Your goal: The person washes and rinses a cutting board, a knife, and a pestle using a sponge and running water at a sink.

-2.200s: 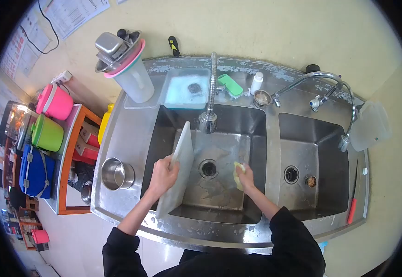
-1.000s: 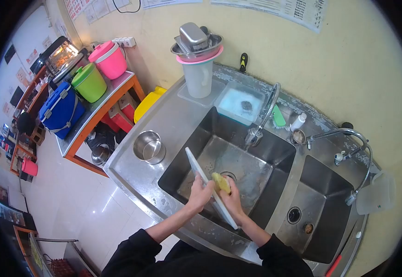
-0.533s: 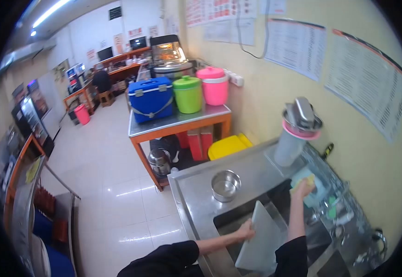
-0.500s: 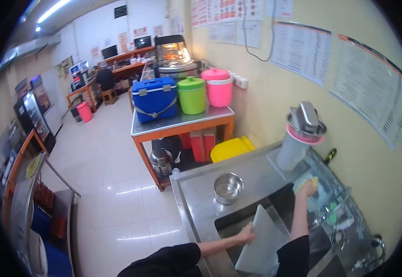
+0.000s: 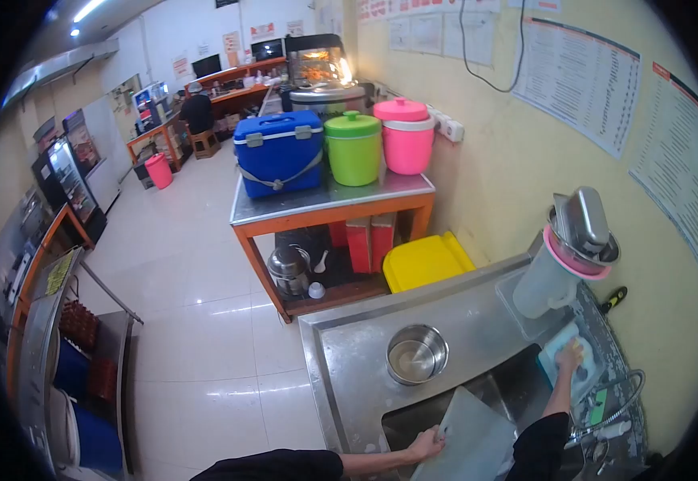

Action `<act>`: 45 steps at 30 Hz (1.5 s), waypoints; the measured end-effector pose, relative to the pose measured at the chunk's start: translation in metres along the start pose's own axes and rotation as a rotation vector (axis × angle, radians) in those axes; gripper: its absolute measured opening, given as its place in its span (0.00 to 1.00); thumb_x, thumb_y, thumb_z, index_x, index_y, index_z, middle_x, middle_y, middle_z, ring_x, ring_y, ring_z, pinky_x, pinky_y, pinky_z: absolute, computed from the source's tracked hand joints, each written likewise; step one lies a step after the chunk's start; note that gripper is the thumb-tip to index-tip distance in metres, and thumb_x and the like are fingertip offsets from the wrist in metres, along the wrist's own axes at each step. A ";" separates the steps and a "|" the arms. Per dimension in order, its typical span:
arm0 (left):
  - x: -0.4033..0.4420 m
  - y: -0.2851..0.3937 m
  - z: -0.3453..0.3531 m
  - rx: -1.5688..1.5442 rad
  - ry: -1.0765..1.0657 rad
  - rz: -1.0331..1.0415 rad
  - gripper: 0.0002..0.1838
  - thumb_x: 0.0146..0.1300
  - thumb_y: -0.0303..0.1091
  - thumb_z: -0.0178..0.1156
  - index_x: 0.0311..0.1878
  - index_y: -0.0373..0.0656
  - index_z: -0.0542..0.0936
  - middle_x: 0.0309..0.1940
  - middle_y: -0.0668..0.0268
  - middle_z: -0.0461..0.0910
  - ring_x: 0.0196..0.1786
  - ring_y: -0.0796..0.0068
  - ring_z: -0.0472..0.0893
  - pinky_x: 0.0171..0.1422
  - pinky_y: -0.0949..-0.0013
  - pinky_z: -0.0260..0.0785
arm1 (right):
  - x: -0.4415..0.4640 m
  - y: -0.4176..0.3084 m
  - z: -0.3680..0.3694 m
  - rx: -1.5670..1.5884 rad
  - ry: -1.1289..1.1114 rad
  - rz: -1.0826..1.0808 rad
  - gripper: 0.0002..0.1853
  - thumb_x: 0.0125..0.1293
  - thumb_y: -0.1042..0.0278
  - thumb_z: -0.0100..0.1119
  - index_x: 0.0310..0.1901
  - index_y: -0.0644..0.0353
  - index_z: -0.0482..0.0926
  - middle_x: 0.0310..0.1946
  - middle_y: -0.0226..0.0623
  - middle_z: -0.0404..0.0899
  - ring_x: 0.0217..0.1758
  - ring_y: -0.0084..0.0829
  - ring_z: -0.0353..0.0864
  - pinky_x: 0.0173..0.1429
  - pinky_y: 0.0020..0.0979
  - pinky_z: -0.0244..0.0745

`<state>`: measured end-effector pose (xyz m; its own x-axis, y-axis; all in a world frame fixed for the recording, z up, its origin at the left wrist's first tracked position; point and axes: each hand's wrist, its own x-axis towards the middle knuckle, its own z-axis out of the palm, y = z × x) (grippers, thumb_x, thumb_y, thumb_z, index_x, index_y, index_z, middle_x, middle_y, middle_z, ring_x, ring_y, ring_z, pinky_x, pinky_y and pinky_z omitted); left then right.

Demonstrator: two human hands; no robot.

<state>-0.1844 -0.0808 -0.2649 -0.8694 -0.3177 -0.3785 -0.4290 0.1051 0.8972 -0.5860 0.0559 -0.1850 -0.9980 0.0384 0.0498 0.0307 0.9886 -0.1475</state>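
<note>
My left hand [image 5: 426, 443] grips the left edge of a white cutting board [image 5: 475, 437], which is tilted over the steel sink basin [image 5: 399, 426]. My right hand [image 5: 570, 354] is down in a light-blue tub [image 5: 592, 375] at the sink's far right, its fingers closed around a yellowish sponge that the hand mostly covers. On the steel drainboard, left of the tub, stands a round metal pot [image 5: 418, 353].
A clear pitcher [image 5: 543, 290] with metal bowls stacked on top stands by the wall. The faucet hose [image 5: 636, 393] curves near my right hand. Beyond the sink, a table holds a blue cooler [image 5: 278, 152] and green and pink jugs. A person [image 5: 197, 112] sits far back.
My view has shifted, so the scene sits further right and up close. My right hand has moved from the tub's near-left side deeper into it; my left hand still holds the cutting board.
</note>
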 end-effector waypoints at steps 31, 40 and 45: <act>-0.026 0.058 -0.018 0.158 -0.118 0.295 0.09 0.62 0.29 0.44 0.39 0.33 0.60 0.12 0.54 0.69 0.13 0.62 0.72 0.17 0.64 0.58 | -0.259 -0.004 0.092 0.754 0.166 -0.338 0.18 0.47 0.76 0.53 0.44 0.59 0.76 0.34 0.49 0.76 0.39 0.46 0.77 0.44 0.36 0.72; -0.023 0.056 -0.012 0.054 -0.066 0.210 0.08 0.64 0.30 0.44 0.36 0.36 0.60 0.13 0.66 0.68 0.14 0.79 0.68 0.16 0.71 0.57 | -0.306 0.006 0.104 0.490 0.111 -0.188 0.07 0.45 0.73 0.57 0.29 0.62 0.76 0.27 0.49 0.75 0.32 0.47 0.76 0.36 0.44 0.69; -0.024 0.046 -0.018 0.145 -0.091 0.188 0.08 0.61 0.27 0.45 0.38 0.33 0.60 0.15 0.62 0.70 0.15 0.74 0.71 0.18 0.69 0.59 | -0.324 0.072 0.128 0.477 -0.002 0.125 0.05 0.52 0.73 0.53 0.30 0.62 0.76 0.25 0.46 0.75 0.31 0.46 0.75 0.36 0.44 0.69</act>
<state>-0.1790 -0.0856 -0.2109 -0.9530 -0.1943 -0.2327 -0.2825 0.2906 0.9142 -0.2671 0.0960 -0.3383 -0.9884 0.1520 0.0013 0.1222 0.7992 -0.5885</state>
